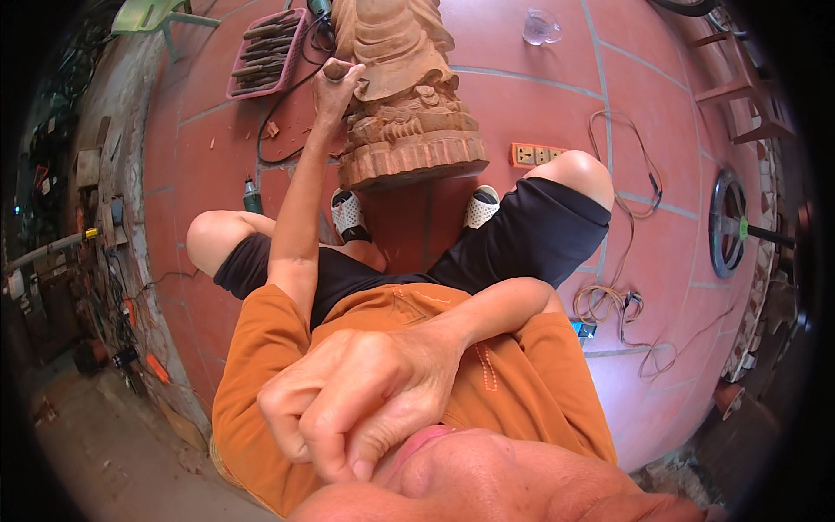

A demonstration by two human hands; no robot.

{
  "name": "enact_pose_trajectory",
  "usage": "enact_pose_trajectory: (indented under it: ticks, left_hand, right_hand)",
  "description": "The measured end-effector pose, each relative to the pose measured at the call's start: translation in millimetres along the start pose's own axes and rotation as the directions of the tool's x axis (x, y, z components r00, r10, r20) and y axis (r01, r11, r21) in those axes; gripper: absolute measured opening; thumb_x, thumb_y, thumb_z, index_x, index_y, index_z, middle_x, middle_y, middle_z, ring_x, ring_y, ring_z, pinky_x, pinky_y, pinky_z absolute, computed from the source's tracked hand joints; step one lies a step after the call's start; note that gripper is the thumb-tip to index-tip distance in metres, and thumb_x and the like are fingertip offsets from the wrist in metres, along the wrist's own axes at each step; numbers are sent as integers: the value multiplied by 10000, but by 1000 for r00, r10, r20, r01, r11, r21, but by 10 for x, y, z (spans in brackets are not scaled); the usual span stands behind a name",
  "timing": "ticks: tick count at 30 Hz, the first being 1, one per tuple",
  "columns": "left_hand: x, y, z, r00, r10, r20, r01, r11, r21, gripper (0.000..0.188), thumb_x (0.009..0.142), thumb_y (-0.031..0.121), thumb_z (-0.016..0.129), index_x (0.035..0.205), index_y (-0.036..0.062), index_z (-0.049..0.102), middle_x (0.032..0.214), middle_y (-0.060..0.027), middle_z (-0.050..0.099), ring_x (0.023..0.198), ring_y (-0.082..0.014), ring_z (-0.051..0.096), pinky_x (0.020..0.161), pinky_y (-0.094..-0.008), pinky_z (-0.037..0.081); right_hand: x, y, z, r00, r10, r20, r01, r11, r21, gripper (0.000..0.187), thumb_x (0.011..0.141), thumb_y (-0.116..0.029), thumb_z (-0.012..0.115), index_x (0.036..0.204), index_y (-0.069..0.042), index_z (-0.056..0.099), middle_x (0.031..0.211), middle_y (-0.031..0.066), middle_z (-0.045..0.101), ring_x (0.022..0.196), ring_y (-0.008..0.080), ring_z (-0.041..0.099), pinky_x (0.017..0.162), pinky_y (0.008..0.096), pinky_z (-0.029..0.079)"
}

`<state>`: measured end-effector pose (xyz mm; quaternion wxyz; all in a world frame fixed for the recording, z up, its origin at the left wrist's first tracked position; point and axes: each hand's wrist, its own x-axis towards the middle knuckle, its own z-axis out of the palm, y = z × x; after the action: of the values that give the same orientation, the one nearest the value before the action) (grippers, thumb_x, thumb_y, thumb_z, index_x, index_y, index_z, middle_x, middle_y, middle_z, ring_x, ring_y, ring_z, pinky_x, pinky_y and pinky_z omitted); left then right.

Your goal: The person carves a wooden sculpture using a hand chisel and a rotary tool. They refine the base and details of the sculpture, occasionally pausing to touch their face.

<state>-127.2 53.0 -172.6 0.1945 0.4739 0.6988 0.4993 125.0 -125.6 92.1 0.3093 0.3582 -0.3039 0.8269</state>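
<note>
My left hand (336,87) is stretched out with its fingers wrapped round a tool with a rounded brown wooden handle (334,70). It is against the left side of a carved wooden statue (396,52) with draped folds, whose petalled base (413,157) is nearest me. Any blade on the tool is hidden. Bent across my chest, my right arm brings my right hand (370,396) up close to the camera. Its fingers are curled tightly, and whatever may be in them does not show. The statue's top is cut off by the upper edge.
A pink basket (231,84) of wooden-handled tools stands left of the statue, beside a cabled power tool (323,30). An orange socket strip (532,155), glass mug (541,28) and coiled cord (600,303) lie to the right. Wood chips (271,129) dot the red tiles.
</note>
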Motion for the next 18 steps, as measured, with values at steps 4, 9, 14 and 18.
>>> enact_pose_trajectory:
  ticks: [4, 9, 14, 18]
  left_hand:
    - [-70, 358, -156, 987, -121, 104, 119, 992, 30, 261, 795, 238, 794, 802, 3, 682, 651, -45, 671, 595, -92, 645, 562, -252, 503]
    - [-424, 608, -246, 971, -186, 147, 228, 904, -361, 155, 875, 135, 715, 860, -15, 679, 783, -84, 697, 669, -131, 668, 620, -256, 533]
    - [-879, 569, -61, 984, -156, 84, 176, 920, -349, 162, 873, 155, 738, 904, 10, 672, 783, -35, 684, 682, -103, 652, 617, -240, 509]
    - [-1033, 515, -173, 985, -43, 169, 69, 986, -150, 182, 885, 166, 723, 968, 13, 669, 850, -61, 703, 774, -112, 669, 689, -242, 533]
  right_hand:
    - [8, -38, -97, 997, -60, 43, 65, 989, -135, 82, 859, -90, 711, 850, -19, 670, 837, 64, 563, 756, 188, 536, 658, 308, 428]
    - [27, -21, -186, 994, 47, 99, -43, 998, -45, 160, 886, -184, 725, 836, -34, 700, 822, 41, 569, 749, 168, 536, 650, 300, 428]
    - [21, 18, -216, 985, 120, 124, -126, 991, 42, 251, 897, -287, 728, 837, -44, 720, 809, 27, 594, 744, 152, 536, 648, 297, 430]
    - [24, 4, -224, 986, 126, 114, -132, 990, 44, 257, 890, -289, 732, 831, -39, 719, 803, 34, 608, 739, 150, 536, 647, 298, 430]
